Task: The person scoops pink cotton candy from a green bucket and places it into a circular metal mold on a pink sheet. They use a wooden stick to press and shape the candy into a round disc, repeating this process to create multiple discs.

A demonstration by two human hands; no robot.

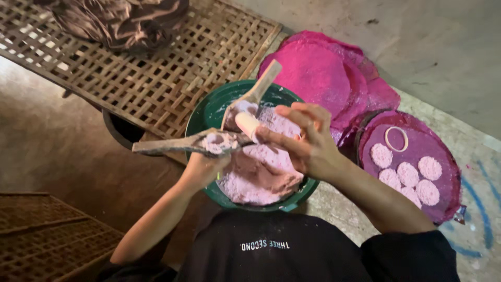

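Observation:
A green basin (201, 112) in front of me holds a mound of pale pink dough (263, 172). My left hand (201, 168) grips a long wooden paddle (167, 146) loaded with a lump of the dough. My right hand (308, 138) holds a small white cylinder (247, 124) against that lump. A second wooden spatula (258, 89) stands stuck in the dough, leaning toward the far rim.
To the right lies a round tray under purple plastic (443, 198) with several flat pink discs (408, 174) and a white ring (396, 139). Magenta sheets (323, 73) are stacked behind the basin. A woven bamboo rack (156, 73) with a brown cloth (117, 21) lies at the left.

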